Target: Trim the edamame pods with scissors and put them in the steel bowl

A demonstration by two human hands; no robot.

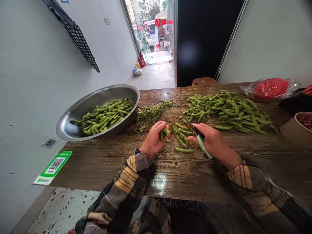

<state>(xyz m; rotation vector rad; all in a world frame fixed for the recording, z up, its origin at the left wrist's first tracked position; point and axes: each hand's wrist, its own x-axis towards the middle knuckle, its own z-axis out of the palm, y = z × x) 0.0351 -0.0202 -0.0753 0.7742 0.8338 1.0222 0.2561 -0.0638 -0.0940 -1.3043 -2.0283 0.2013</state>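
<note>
A dark wooden bench (109,162) stands along a grey wall. The left hand (154,140) keeps a closed grip on a small bunch of edamame pods (163,132), held just above the bench at its centre. The right hand (212,143) has a closed grip on green-handled scissors (192,127), whose blades are nearly shut. Caution: the blades lie near the left fingers, so a slip could nick them. The pods are green, curved and plump.

The right hand (214,143) covers most of the handles of the scissors (188,123), and the left hand (153,139) hides much of its pods (164,132). The right edge cuts off the brown bowl (293,131); the sticker's (52,167) print is too small to read.
</note>
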